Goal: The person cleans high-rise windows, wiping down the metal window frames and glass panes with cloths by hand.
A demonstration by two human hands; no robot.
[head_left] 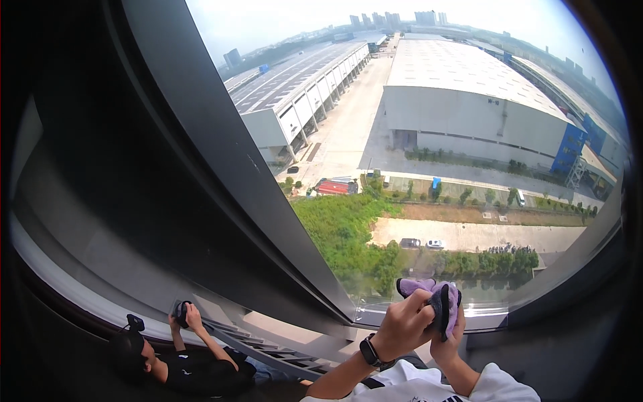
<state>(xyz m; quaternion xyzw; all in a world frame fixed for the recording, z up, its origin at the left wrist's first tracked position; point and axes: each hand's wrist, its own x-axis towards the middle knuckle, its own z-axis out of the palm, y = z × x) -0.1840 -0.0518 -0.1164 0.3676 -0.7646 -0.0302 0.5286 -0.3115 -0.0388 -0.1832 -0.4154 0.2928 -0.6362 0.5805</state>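
Both of my hands are raised before the lower edge of a large window, holding a folded purple cloth with black edging and a dark grey patch. My left hand, with a dark watch on its wrist, grips it from the left with bent fingers. Around its lower right side are the fingers of my right hand, partly hidden behind the cloth and my left hand. The cloth is bunched, so its full shape cannot be made out.
A wide dark window frame slants across the left, beside the glass pane. Warehouses, roads and parked cars lie far below outside. At the lower left, another person in black holds a dark object near a slatted grey rail.
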